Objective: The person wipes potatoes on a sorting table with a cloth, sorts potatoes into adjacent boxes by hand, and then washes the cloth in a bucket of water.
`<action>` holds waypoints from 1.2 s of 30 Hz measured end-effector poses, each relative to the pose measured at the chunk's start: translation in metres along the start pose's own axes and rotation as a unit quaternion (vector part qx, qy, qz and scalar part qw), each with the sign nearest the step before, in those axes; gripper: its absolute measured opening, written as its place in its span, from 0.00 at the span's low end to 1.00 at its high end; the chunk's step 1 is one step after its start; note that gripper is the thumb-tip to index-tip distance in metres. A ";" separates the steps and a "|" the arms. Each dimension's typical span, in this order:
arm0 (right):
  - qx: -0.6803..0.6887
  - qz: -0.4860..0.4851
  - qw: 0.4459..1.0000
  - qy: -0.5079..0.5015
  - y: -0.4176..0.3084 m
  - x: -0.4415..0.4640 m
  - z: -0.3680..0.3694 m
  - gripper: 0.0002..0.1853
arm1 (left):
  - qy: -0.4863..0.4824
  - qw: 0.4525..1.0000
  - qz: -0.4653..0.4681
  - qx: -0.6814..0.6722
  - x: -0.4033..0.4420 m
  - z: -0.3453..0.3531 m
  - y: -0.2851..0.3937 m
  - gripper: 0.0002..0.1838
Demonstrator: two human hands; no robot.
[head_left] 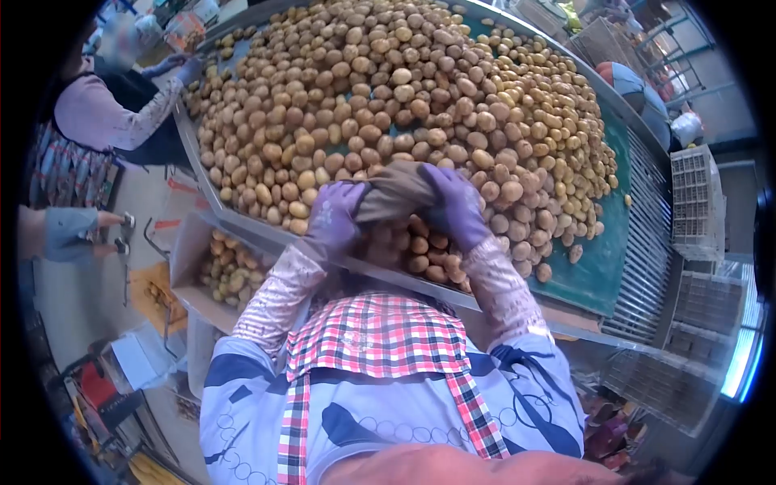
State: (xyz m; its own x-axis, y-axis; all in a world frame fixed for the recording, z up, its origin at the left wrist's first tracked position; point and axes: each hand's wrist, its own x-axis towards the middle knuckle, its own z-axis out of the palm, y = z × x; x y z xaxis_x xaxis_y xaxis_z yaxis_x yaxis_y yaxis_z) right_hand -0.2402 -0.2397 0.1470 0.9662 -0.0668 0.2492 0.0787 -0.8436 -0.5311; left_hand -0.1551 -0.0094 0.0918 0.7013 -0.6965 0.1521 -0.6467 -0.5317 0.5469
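Your left hand [335,217] and right hand [457,206] clamp opposite ends of brown cloth [396,194]: likely light, limp, best held there.

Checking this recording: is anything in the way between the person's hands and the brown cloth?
Nothing visible blocks them. The purple-gloved left hand and right hand hold the brown cloth at opposite ends. The round produce shows around the cloth, but none is seen between it and the hands.
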 end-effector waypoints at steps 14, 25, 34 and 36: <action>-0.468 0.011 0.883 -0.043 0.091 -0.115 0.207 0.22 | -0.234 0.940 -0.122 0.217 -0.013 0.084 -0.022 0.43; -0.314 -0.006 0.947 0.065 0.137 0.239 0.191 0.43 | -0.008 0.928 -0.238 0.288 0.214 0.059 -0.141 0.51; -0.231 0.024 0.971 -0.048 0.134 0.250 0.169 0.51 | -0.004 0.936 -0.231 0.265 0.213 0.050 -0.138 0.48; -0.231 -0.012 0.972 -0.025 0.125 0.213 0.174 0.45 | 0.015 0.954 -0.207 0.215 0.186 0.039 -0.125 0.45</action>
State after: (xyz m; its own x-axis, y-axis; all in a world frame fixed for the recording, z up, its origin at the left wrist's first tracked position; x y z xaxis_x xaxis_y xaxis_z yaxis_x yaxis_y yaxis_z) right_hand 0.0185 -0.2669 -0.0072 0.9768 -0.0276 0.2122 -0.0061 -0.9949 -0.1011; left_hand 0.0448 -0.0914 0.0200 0.9277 -0.3725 0.0234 -0.3705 -0.9116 0.1779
